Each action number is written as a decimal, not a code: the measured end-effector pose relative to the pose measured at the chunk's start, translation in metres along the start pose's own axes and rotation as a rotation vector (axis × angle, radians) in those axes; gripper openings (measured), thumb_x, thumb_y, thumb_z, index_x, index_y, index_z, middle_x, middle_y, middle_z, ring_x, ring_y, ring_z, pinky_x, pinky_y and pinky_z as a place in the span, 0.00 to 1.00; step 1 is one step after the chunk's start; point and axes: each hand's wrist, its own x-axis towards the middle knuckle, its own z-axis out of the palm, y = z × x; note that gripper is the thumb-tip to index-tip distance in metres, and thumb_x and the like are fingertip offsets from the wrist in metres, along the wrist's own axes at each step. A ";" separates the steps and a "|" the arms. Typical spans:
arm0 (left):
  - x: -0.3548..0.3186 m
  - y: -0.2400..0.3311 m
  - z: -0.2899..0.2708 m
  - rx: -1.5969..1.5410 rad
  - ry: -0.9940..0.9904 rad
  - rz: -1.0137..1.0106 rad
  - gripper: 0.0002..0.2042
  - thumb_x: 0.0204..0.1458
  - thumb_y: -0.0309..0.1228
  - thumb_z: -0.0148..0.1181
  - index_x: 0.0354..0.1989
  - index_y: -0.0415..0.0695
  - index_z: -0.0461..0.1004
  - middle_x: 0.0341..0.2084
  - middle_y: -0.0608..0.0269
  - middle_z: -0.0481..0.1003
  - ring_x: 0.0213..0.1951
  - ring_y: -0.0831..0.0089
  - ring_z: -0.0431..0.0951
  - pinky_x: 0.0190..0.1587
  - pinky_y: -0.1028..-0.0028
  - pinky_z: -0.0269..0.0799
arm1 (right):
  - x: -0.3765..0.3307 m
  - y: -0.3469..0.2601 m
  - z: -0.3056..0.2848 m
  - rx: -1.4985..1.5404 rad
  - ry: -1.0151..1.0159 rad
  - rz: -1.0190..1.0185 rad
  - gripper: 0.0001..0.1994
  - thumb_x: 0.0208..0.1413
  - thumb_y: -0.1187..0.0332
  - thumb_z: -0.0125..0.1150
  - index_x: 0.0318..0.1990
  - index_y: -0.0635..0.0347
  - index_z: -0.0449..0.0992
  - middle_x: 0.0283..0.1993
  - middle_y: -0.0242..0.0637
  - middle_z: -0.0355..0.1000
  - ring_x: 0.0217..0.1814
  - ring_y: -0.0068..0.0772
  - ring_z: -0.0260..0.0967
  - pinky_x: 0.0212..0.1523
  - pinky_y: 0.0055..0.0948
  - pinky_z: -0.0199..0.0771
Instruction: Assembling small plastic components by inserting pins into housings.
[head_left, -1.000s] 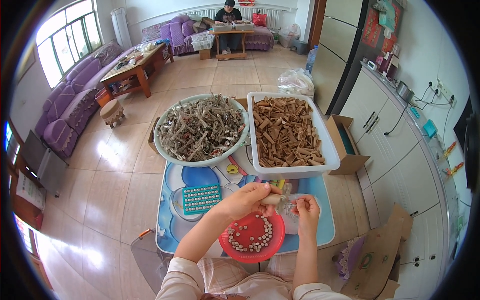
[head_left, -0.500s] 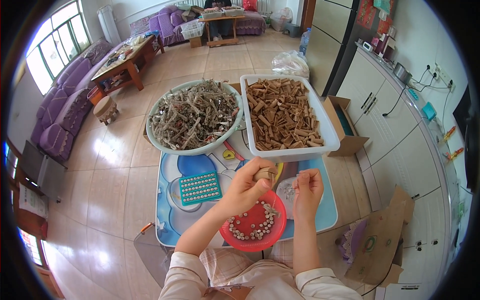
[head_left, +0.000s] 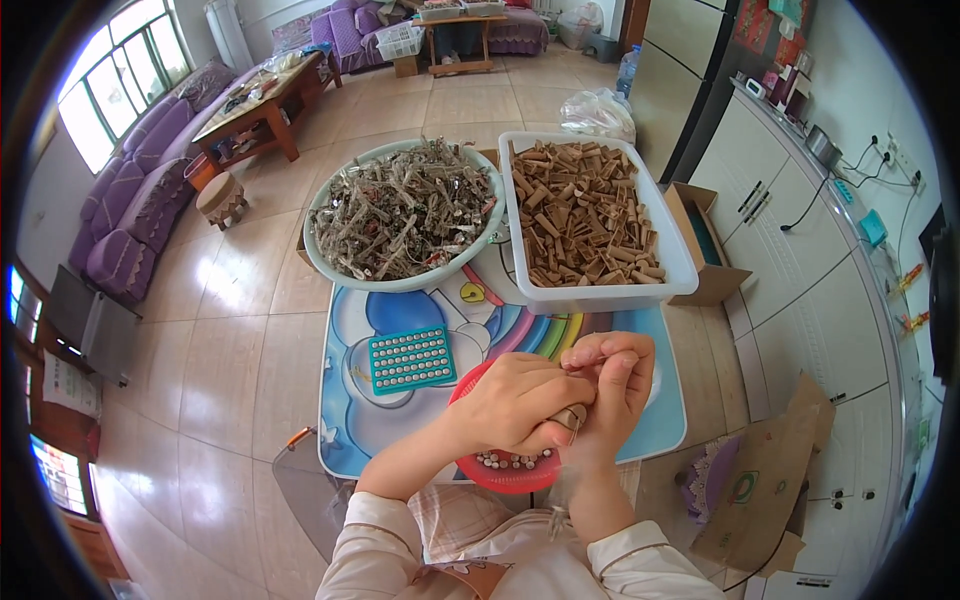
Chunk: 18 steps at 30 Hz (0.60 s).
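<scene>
My left hand is closed around a small tan curved piece, much like the brown pieces in the white bin. A thin, blurred strand hangs below it. Right against it is my right hand, its thumb and fingers pressed together; whatever they may pinch is hidden. Beneath both hands a red basket, partly covered, holds several small round whitish beads. To the left lies a teal tray with rows of similar small round pieces.
A pale green basin heaped with tangled grey strands stands at the table's far left. Beside it is a white bin of brown curved pieces. Cardboard lies at right. Farther off are a wooden table and purple sofa.
My hands, apart before, have come together. The left moved right and down with the tan piece, and the right now touches it. The hanging strand swung lower, toward my lap.
</scene>
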 end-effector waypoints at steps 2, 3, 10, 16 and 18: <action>0.000 0.003 0.000 -0.165 0.016 -0.063 0.17 0.53 0.45 0.42 0.32 0.42 0.66 0.17 0.64 0.66 0.19 0.64 0.67 0.22 0.70 0.63 | -0.003 -0.004 0.001 0.048 -0.007 0.029 0.12 0.56 0.60 0.47 0.31 0.60 0.60 0.27 0.34 0.64 0.27 0.20 0.60 0.29 0.18 0.62; 0.000 0.003 0.002 -0.169 0.015 -0.065 0.17 0.53 0.45 0.42 0.32 0.42 0.66 0.17 0.64 0.66 0.19 0.64 0.67 0.22 0.70 0.63 | -0.003 -0.005 0.001 0.058 -0.013 0.001 0.12 0.57 0.60 0.46 0.31 0.60 0.60 0.28 0.35 0.64 0.28 0.21 0.61 0.31 0.19 0.63; -0.008 0.003 0.014 -0.205 0.089 0.022 0.17 0.52 0.46 0.44 0.31 0.43 0.66 0.21 0.63 0.66 0.22 0.66 0.67 0.23 0.70 0.63 | -0.010 -0.011 0.003 0.003 -0.100 -0.005 0.11 0.58 0.61 0.42 0.31 0.60 0.59 0.29 0.38 0.66 0.29 0.21 0.61 0.34 0.19 0.63; -0.009 0.003 0.018 -0.138 0.190 0.025 0.17 0.50 0.47 0.48 0.29 0.42 0.67 0.19 0.63 0.66 0.19 0.67 0.68 0.19 0.73 0.62 | -0.011 -0.010 0.006 0.004 -0.035 0.057 0.11 0.59 0.62 0.41 0.31 0.60 0.59 0.28 0.37 0.66 0.27 0.19 0.59 0.31 0.17 0.62; -0.012 0.002 0.018 -0.137 0.202 0.015 0.17 0.50 0.46 0.48 0.29 0.42 0.67 0.17 0.63 0.66 0.18 0.67 0.68 0.18 0.73 0.62 | -0.011 -0.008 0.007 -0.004 -0.037 0.066 0.10 0.59 0.62 0.41 0.32 0.60 0.59 0.28 0.36 0.65 0.27 0.18 0.59 0.31 0.17 0.62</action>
